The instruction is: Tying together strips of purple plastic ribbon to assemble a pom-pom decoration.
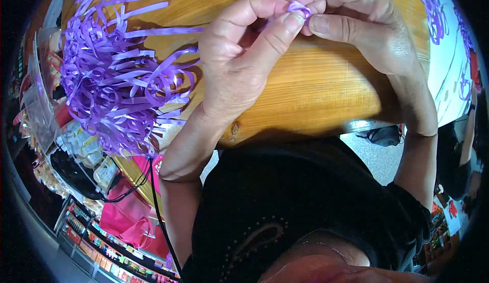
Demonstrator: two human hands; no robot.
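Purple ribbon [298, 7]: pinched by left hand [237, 56] and right hand [374, 28] above table [326, 87]; ribbon pile [109, 89] at table's left edge.

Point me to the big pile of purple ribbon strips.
In the head view, the ribbon pile lies on the left part of the wooden table, left of the left hand.

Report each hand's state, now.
Left hand: closed, thumb and fingers pinching a purple ribbon.
Right hand: closed, fingertips holding the same ribbon.
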